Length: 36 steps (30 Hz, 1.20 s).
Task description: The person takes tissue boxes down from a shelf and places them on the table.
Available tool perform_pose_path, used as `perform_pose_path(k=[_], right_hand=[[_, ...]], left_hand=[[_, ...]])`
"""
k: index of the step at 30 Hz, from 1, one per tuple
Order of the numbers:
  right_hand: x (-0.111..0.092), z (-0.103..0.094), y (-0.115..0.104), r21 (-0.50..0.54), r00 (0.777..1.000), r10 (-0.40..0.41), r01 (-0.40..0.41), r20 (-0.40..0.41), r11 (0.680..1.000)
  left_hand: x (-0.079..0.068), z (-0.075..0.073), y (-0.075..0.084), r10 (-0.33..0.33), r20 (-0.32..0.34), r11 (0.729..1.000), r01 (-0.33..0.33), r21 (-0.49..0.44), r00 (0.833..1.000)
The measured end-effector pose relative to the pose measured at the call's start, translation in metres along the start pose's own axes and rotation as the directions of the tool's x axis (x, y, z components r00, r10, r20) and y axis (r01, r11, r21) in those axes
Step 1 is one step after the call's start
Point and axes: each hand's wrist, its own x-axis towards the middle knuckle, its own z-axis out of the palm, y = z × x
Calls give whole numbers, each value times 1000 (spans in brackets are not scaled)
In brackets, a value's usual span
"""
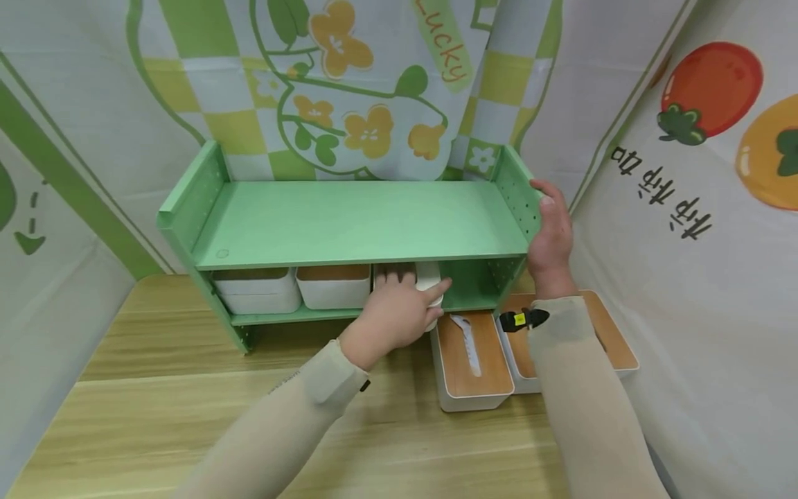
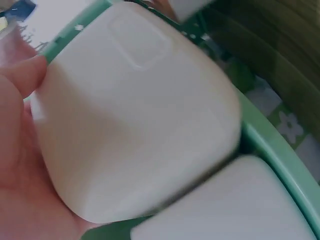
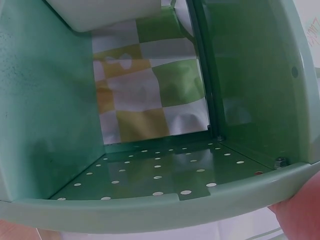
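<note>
A green two-tier shelf (image 1: 368, 218) stands on the wooden table. My left hand (image 1: 395, 312) reaches under its upper board and lies over the top of a white storage box (image 1: 428, 277), thumb and one finger spread to the right. In the left wrist view this white box (image 2: 140, 120) shows its smooth end, with the thumb (image 2: 30, 75) at its edge; the other fingertips are hidden. To its left on the lower board sit two white boxes, one (image 1: 333, 287) beside the other (image 1: 258, 291). My right hand (image 1: 551, 239) grips the shelf's right side panel.
On the table at the right stand white boxes with wood-coloured lids; the nearest (image 1: 445, 374) has a slit with something white in it. More lids (image 1: 607, 333) show behind my right forearm. Printed cloth (image 1: 368, 90) hangs close behind the shelf.
</note>
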Motion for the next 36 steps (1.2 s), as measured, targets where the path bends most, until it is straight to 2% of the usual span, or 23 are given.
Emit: perform_pose_path(k=[4, 7, 11, 20, 24, 27, 28, 29, 30, 32, 34, 35, 36], right_hand=[[-1, 1, -1, 21, 1000, 14, -13, -9, 1000], [-2, 2, -6, 44, 1000, 25, -24, -5, 999], [-1, 3, -6, 45, 999, 32, -32, -5, 998], [-1, 1, -2, 34, 998, 66, -66, -3, 997], [-1, 0, -1, 32, 998, 69, -69, -3, 997], [-1, 0, 0, 28, 998, 66, -66, 0, 997], [-1, 0, 1, 30, 998, 64, -64, 1, 997], [-1, 0, 1, 28, 998, 63, -63, 3, 998], [-1, 0, 1, 33, 998, 60, -60, 4, 998], [-1, 0, 1, 45, 999, 53, -53, 6, 998], [-1, 1, 2, 61, 999, 49, -49, 5, 997], [-1, 1, 2, 67, 999, 49, -49, 6, 997], [-1, 2, 2, 69, 999, 51, -51, 6, 996]], left_hand=[[-2, 0, 3, -33, -5, 999, 33, 18, 999], [2, 1, 0, -62, -10, 998, 62, -12, 998], [4, 2, -2, -64, 4, 997, 64, -45, 998], [-5, 1, 7, -74, 5, 997, 74, 28, 997], [-10, 2, 7, -70, -64, 997, 71, 14, 996], [-20, 6, 3, -48, -199, 998, 37, -57, 979], [-25, 8, 1, -36, -265, 995, 11, -96, 963], [-29, 12, -1, -22, -338, 991, -25, -134, 941], [-34, 15, -3, -8, -413, 982, -70, -174, 911], [-43, 25, -8, 6, -567, 956, -171, -239, 824], [-53, 36, -12, -16, -691, 927, -249, -282, 723], [-57, 41, -13, -48, -728, 912, -266, -311, 684], [-62, 46, -15, -96, -750, 896, -271, -351, 654]])
